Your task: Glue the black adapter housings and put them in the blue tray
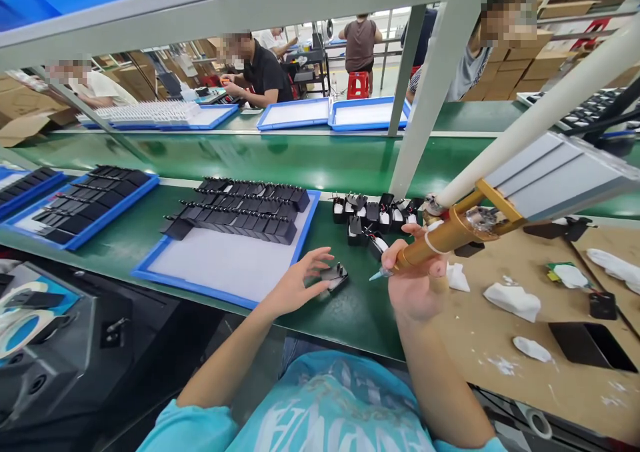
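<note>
My left hand [300, 284] is over the green bench, fingers spread. Its thumb reaches the edge of a small black plastic plate with upright metal prongs [337, 279]; I cannot tell whether it presses on it. My right hand [413, 285] grips the gold barrel of a glue dispensing gun [425, 251], which has a grey box-like body [555, 179]. Its pale blue nozzle [376, 275] points left towards the pronged plate. Just beyond the nozzle stand several open black housings [356, 229] with white parts and wires inside.
A blue-rimmed tray [200, 291] to my left bears rows of black pronged adapters [240, 215]. Another filled tray [113, 219] lies farther left. Brown cardboard [480, 345] at right carries white crumpled scraps and a black box [593, 345]. A white post [545, 105] slants overhead. Co-workers sit across the bench.
</note>
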Available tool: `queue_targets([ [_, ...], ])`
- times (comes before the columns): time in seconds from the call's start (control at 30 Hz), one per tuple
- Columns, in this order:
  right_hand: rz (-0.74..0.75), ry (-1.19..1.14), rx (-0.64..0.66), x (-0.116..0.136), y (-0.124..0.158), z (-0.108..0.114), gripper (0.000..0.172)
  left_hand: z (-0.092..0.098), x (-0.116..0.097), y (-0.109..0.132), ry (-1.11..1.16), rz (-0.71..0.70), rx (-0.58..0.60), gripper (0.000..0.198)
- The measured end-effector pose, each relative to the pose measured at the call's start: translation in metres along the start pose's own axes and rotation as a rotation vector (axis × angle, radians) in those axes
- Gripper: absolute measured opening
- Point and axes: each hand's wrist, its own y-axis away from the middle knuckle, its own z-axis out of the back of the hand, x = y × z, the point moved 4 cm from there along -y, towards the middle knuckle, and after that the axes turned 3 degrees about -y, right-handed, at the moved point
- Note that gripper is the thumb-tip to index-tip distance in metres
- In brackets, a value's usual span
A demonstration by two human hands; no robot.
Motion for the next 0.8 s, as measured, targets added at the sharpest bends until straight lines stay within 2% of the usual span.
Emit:
queue_targets([
  [0.07,-0.005,0.008,-0.002,0.000,0.000,0.001,0.032,-0.006,0.010,0.002,0.094,0.061,-0.100,0.048],
  [0.17,-0.008,0.003,0.002,-0.002,0.000,0.001,0.034,-0.018,0.016,0.007,0.030,0.078,-0.250,0.030],
  [0.27,0.003,-0.001,0.002,-0.002,0.000,0.000,0.033,-0.035,0.012,0.014,-0.101,0.040,-0.319,0.033],
  [0.4,0.011,-0.009,0.016,-0.003,0.001,-0.001,0.031,-0.056,0.008,0.013,-0.278,0.051,-0.315,0.057],
  [0.47,0.005,-0.009,0.027,-0.003,0.001,-0.002,0.029,-0.059,0.009,0.007,-0.262,0.119,-0.353,0.048],
  [0.53,0.007,-0.004,0.029,-0.002,0.001,-0.002,0.028,-0.060,0.013,0.000,-0.011,0.234,-0.337,0.040],
  [0.63,0.016,0.007,0.020,-0.002,0.001,-0.002,0.028,-0.063,0.015,-0.004,0.699,0.399,-0.230,0.048],
  [0.7,0.014,0.016,0.015,-0.002,0.001,-0.001,0.029,-0.063,0.009,-0.002,1.129,0.482,-0.186,0.046],
  [0.8,0.008,0.023,0.018,-0.002,0.001,-0.001,0.032,-0.060,-0.003,0.003,1.486,0.568,-0.154,0.041],
])
